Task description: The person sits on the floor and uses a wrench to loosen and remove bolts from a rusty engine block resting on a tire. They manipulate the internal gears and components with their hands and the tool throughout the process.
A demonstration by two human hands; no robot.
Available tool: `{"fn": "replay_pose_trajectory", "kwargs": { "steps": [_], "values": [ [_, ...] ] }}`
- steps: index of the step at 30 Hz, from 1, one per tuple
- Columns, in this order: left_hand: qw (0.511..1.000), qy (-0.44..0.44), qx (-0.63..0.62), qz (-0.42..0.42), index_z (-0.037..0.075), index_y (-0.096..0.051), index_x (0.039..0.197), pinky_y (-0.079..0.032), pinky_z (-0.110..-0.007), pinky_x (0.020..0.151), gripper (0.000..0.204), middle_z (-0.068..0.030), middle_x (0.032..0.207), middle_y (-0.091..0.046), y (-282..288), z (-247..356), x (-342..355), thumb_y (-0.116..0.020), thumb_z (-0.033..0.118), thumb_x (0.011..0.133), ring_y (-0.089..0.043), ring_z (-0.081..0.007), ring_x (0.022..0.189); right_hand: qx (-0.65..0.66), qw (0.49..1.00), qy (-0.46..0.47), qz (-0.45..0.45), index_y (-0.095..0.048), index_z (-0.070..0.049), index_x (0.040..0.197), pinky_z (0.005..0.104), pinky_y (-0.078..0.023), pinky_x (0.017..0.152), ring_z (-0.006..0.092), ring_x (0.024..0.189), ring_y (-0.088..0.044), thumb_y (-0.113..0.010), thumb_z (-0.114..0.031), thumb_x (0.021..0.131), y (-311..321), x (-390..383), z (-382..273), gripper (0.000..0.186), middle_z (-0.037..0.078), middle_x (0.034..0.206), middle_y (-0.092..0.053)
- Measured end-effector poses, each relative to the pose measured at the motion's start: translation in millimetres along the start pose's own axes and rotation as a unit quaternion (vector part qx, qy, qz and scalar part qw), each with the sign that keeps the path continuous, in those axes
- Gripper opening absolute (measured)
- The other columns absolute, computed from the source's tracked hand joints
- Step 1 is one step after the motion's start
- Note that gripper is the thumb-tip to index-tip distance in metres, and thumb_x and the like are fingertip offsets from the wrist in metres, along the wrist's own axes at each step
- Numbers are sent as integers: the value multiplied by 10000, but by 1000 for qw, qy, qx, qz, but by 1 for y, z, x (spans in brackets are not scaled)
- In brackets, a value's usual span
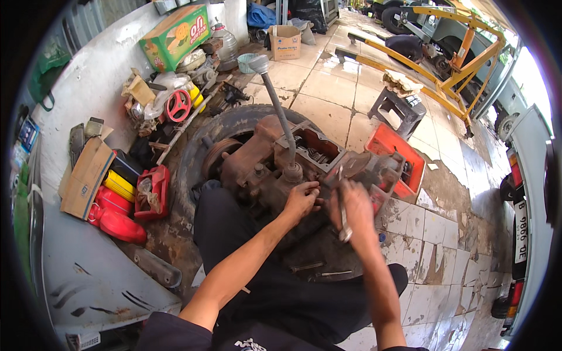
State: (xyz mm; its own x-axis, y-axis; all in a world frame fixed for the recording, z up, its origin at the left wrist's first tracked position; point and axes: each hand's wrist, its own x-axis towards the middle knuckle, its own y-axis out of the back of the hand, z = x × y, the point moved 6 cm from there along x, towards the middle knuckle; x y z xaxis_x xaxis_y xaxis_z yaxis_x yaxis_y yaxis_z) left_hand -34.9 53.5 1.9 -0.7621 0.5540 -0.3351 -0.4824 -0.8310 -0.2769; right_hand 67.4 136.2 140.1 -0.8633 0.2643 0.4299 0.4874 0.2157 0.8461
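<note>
A rusty gearbox housing point(246, 158) with a tall grey lever point(275, 102) and an opened top compartment point(310, 149) rests on a large tire point(193, 158). My left hand point(298, 205) has curled fingertips at the housing, below the lever's base; what they hold, if anything, is too small to make out. My right hand point(357, 207), blurred by motion, grips a metal wrench point(345, 233) just to the right of it, over the housing. More long metal tools point(333, 273) lie below the housing, near my bent leg.
Red jugs point(120, 225), cardboard point(86, 178) and piled parts point(175, 102) line the left wall. An orange crate point(410, 175) and a stool point(398, 114) stand right. Behind are a yellow frame point(468, 44) and a crouched person point(404, 47). A vehicle's rear point(521, 175) is at far right.
</note>
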Motion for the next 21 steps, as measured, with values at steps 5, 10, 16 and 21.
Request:
{"fn": "replay_pose_trajectory", "kwargs": {
  "steps": [5,10,16,21],
  "values": [
    [923,-305,205,117,13,-636,994,-522,-346,668,214,-86,812,-667,66,68,2,-629,223,959,-632,-206,738,62,997,-26,46,-614,-52,1017,441,-478,802,340,888,-583,-603,-82,841,-78,-24,-24,179,146,901,-612],
    [842,-436,300,105,22,-573,1202,-489,-401,889,387,-185,1131,-623,93,64,25,-636,301,941,-614,-327,999,47,993,-79,68,-615,-53,1002,440,-457,820,341,905,-579,-585,-82,859,-123,-21,-24,148,145,904,-613],
    [899,-318,302,-7,36,-498,1321,-432,-433,1000,534,-221,1250,-587,79,36,44,-622,387,938,-552,-401,1169,-12,991,-109,78,-614,-56,1008,456,-439,818,340,911,-573,-581,-95,868,-145,-20,-18,149,137,923,-611],
    [910,-281,301,-46,47,-494,1329,-432,-433,1001,519,-220,1254,-591,83,40,50,-599,389,953,-548,-399,1181,-50,989,-120,64,-604,-45,1007,455,-439,798,337,914,-569,-573,-94,871,-146,-12,-28,147,135,943,-601]
  ]
}}
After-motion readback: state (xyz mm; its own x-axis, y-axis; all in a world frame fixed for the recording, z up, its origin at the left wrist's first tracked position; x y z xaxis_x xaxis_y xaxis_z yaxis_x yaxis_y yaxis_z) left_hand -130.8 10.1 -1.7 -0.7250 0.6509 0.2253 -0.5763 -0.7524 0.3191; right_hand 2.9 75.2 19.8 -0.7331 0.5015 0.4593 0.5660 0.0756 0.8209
